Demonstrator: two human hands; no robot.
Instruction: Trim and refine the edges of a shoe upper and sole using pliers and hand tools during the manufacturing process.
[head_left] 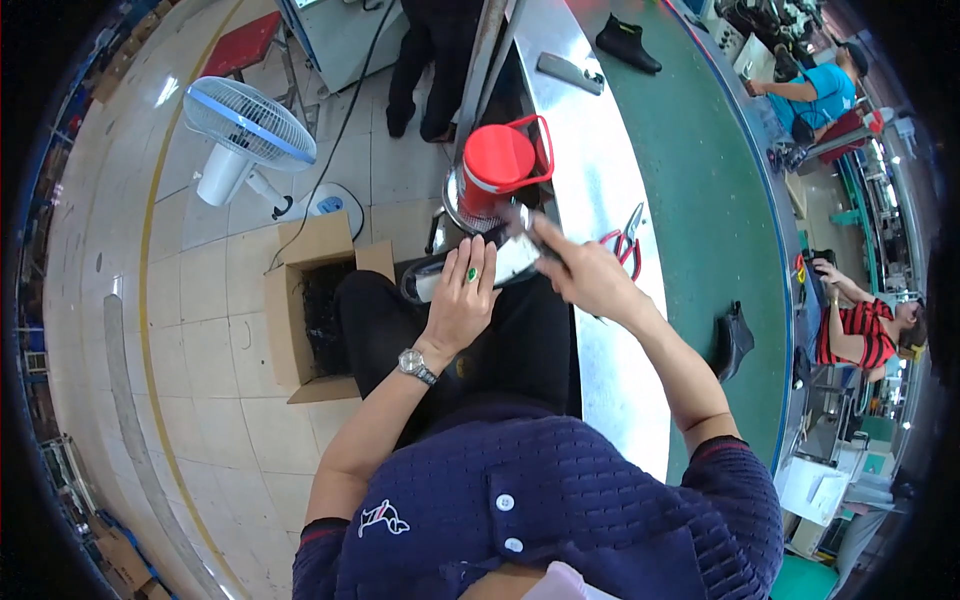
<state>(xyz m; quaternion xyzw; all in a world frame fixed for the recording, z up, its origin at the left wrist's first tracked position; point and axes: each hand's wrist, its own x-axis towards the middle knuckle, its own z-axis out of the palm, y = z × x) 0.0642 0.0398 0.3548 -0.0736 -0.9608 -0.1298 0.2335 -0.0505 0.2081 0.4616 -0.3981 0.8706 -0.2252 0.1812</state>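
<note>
Across my lap lies a black shoe (425,288) with a pale, flat face turned up. My left hand (463,300) rests over its middle and grips it, fingers laid side by side across the pale face. My right hand (598,278) is closed on a hammer-like tool with a metal head (519,217), held over the shoe's right end. That head is blurred, and my fingers cover most of the handle. Just beyond stands a red lidded jug (497,160) with a loop handle. Red-handled pliers (627,243) lie on the metal bench beside my right hand.
The metal bench (620,370) runs along my right, with a grey flat-sided tool (570,73) farther up. A green conveyor belt (690,200) carries black boots (628,45). To my left are an open carton (285,335) with black contents and a fan (250,125). Other people sit across the belt.
</note>
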